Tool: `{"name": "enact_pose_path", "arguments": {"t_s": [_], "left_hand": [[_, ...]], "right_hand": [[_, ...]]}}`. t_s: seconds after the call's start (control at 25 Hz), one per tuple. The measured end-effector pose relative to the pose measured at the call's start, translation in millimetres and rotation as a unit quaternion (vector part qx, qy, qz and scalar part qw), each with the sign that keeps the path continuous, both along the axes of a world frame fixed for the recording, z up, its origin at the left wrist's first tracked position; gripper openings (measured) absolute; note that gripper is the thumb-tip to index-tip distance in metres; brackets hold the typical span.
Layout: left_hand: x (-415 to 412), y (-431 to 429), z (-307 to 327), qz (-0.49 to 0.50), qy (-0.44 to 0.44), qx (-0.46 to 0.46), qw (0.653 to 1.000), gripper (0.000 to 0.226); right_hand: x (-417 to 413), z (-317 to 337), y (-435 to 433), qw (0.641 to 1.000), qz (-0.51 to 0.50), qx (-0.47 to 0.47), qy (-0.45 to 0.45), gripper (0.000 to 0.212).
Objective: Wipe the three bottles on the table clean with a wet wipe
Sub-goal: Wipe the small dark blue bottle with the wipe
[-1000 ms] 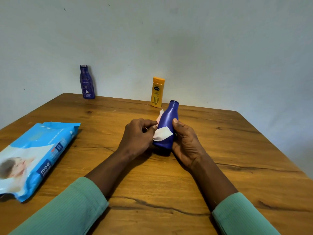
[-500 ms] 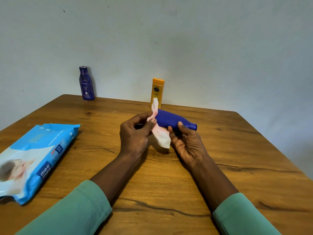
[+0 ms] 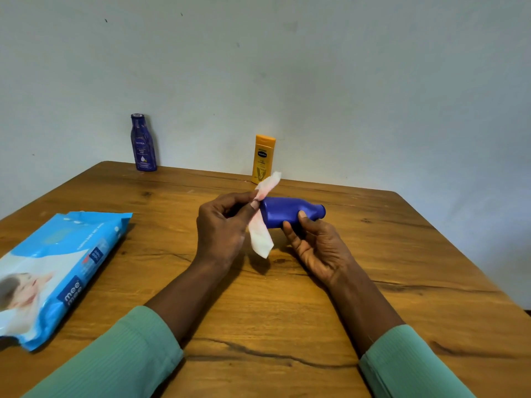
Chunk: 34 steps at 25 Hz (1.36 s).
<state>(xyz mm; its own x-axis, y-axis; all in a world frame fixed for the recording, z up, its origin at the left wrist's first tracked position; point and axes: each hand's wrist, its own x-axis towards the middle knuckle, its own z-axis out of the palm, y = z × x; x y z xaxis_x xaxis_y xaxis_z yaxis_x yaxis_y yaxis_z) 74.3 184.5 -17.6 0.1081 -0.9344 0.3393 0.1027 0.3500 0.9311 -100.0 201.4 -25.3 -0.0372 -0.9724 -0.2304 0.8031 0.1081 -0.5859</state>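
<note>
A plain blue bottle [image 3: 283, 211] lies sideways above the table's middle, neck pointing right, held from below and in front by my right hand [image 3: 314, 245]. My left hand [image 3: 222, 228] pinches a white wet wipe [image 3: 262, 225] against the bottle's flat base; the wipe sticks up past my fingers and hangs down below them. A dark blue labelled bottle [image 3: 142, 143] stands upright at the far left edge by the wall. An orange-yellow bottle [image 3: 263, 159] stands upright at the far edge, just behind the wipe's top end.
A light blue pack of wet wipes [image 3: 57, 268] lies flat on the left of the wooden table [image 3: 402, 268]. The wall runs right behind the far table edge. The table's right edge slants away at the right.
The blue bottle went from upright between my hands to lying sideways with its neck to the right. The wipe moved from the bottle's side to its base.
</note>
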Motion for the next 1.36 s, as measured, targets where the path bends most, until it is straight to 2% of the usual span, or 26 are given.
{"name": "enact_pose_path", "arguments": {"t_s": [0.12,0.2,0.28,0.4,0.56,0.72,0.92,1.04,1.16,1.28,1.36], "left_hand": [[-3.6,1.9,-4.9,0.018,0.034,0.033,0.999,0.025],[-12.0,6.4,-9.3,-0.01,0.058,0.067,0.996,0.021],[-13.7,5.1,-8.3,-0.046,0.11,0.116,0.986,0.017],[-6.1,-3.2,-2.7,-0.07,0.185,0.174,0.965,0.017],[-9.6,-0.3,-2.8,-0.035,0.206,0.191,0.959,0.011],[-16.6,1.5,-4.7,-0.006,0.157,0.193,0.969,0.011],[-10.4,-4.1,-5.9,0.059,0.103,0.153,0.981,0.016],[-2.9,-11.1,-2.3,0.094,0.041,0.124,0.987,0.021],[-3.3,-6.7,-5.9,0.065,-0.003,0.094,0.993,0.026],[-14.4,5.0,-12.3,0.034,-0.066,0.049,0.996,0.024],[-16.9,3.3,-8.3,0.037,-0.064,0.037,0.997,0.019]], "right_hand": [[7.0,0.0,-0.7,1.0,-0.012,-0.009,-0.021,0.043],[7.5,0.6,-0.8,0.997,-0.041,-0.008,-0.071,0.041],[3.7,1.5,0.6,0.996,-0.043,-0.003,-0.083,0.039],[2.1,1.9,4.0,0.999,-0.003,-0.008,-0.044,0.036],[9.5,-2.2,-1.3,0.999,-0.035,-0.031,0.02,0.039],[11.7,-8.1,-5.0,0.99,-0.097,-0.085,0.065,0.043],[11.9,-9.5,-2.2,0.975,-0.088,-0.107,0.172,0.043],[13.0,-10.5,-1.5,0.964,-0.078,-0.112,0.227,0.04],[13.7,-10.8,-2.0,0.965,-0.097,-0.106,0.22,0.04],[8.4,-10.5,-6.0,0.975,-0.132,-0.072,0.164,0.04],[4.7,-10.5,-8.7,0.982,-0.129,-0.049,0.133,0.037]]}}
